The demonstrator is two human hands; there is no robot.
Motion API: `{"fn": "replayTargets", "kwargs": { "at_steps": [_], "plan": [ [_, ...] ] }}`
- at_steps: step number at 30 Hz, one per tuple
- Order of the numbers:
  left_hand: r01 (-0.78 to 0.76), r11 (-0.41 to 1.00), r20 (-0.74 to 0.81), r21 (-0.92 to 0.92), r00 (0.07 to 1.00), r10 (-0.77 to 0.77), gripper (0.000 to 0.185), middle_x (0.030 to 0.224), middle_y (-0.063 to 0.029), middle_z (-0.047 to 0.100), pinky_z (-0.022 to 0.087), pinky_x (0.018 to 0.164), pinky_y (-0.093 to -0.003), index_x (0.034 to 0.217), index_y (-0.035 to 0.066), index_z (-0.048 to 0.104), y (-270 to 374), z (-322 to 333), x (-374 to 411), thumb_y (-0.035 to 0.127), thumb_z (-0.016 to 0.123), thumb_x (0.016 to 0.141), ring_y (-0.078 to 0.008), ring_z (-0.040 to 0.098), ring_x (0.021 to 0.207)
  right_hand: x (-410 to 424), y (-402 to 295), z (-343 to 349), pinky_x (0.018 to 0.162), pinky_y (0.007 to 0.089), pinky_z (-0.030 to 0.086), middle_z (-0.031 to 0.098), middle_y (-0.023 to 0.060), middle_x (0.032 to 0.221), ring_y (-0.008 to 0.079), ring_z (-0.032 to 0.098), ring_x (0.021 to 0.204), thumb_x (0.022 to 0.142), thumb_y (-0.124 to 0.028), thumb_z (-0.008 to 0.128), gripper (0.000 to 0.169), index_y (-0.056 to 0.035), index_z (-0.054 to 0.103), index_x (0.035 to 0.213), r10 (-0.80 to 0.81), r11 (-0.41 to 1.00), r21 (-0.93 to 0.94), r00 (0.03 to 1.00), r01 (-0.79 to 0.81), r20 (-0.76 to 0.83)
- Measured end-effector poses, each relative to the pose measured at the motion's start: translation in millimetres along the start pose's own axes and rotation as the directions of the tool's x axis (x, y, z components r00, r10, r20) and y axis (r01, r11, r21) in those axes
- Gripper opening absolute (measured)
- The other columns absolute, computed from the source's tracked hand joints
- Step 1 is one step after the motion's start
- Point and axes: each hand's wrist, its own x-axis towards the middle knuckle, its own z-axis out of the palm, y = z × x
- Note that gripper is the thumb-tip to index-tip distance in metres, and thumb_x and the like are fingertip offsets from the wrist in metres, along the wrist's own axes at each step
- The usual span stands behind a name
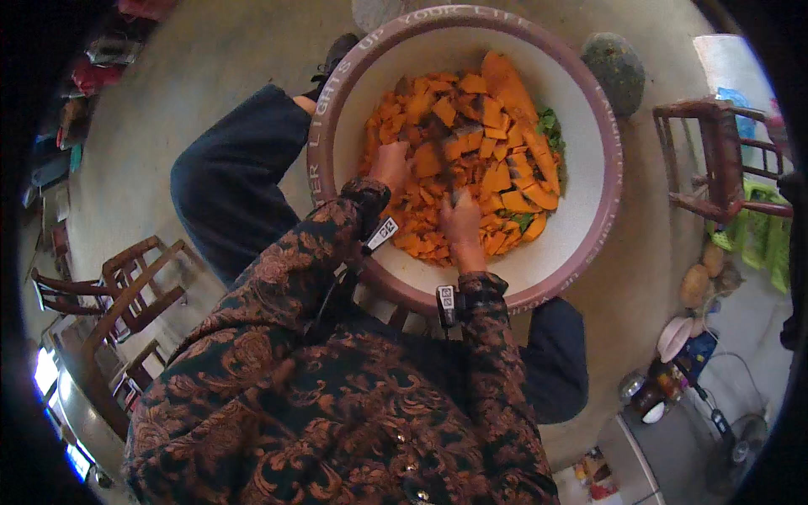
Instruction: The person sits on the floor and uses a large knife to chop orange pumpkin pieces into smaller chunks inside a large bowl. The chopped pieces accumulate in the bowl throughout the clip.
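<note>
A large round basin (584, 196) with a pinkish rim stands before me, holding many cut pieces of orange pumpkin (492, 113). Larger pumpkin slices (508, 85) lie towards its upper right, with some green leaves (550, 129) beside them. My left hand (392, 165) reaches among the pieces on the left; its fingers are partly hidden, so a hold cannot be made out. My right hand (462, 218) is nearer the middle, fingers bent around something dark, perhaps the handle of a blurred, dark blade-like tool (447, 148) that extends upward over the pieces.
A whole green pumpkin (613, 74) sits on the floor right of the basin. Farther right are a wooden chair (713, 158) and a green plastic crate (760, 233). Wooden chairs (142, 284) stand at left. My bent knees flank the basin.
</note>
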Motion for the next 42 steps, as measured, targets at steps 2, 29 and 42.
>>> {"fn": "replayTargets", "kwargs": {
  "at_steps": [2, 29, 42],
  "plan": [
    [-0.105, 0.99, -0.051, 0.095, 0.993, 0.11, 0.016, 0.081, -0.0238, 0.065, 0.052, 0.071, -0.0438, 0.084, -0.003, 0.065, 0, -6, 3, 0.008, 0.073, 0.076, -0.0387, 0.065, 0.08, 3, 1, -1, 0.059, 0.0476, 0.048, 0.061, 0.0225, 0.069, 0.0391, 0.064, 0.066, 0.089, -0.024, 0.06, 0.023, -0.0008, 0.058, 0.094, 0.073, 0.997, -0.035, 0.993, -0.07, 0.098],
    [0.267, 0.963, -0.082, -0.033, 0.96, -0.269, 0.024, 0.086, -0.0216, 0.068, 0.051, 0.072, -0.0411, 0.088, -0.003, 0.067, -1, -45, -26, 0.017, 0.068, 0.075, -0.0365, 0.066, 0.081, -12, -51, -32, 0.053, 0.0395, 0.048, 0.062, 0.0143, 0.063, 0.0322, 0.063, 0.057, 0.091, -0.024, 0.063, 0.024, -0.0013, 0.054, 0.092, 0.106, 0.884, 0.459, 0.916, 0.092, -0.388],
    [0.162, 0.939, -0.399, -0.302, 0.874, -0.279, 0.019, 0.087, -0.0171, 0.069, 0.052, 0.076, -0.0368, 0.09, -0.001, 0.066, 18, -87, 3, 0.013, 0.066, 0.079, -0.0303, 0.067, 0.082, -29, -25, 1, 0.062, 0.0475, 0.05, 0.065, 0.0182, 0.075, 0.0366, 0.064, 0.07, 0.09, -0.026, 0.062, 0.025, -0.0018, 0.058, 0.096, 0.137, 0.803, 0.595, 0.968, 0.017, -0.212]
  ]
}}
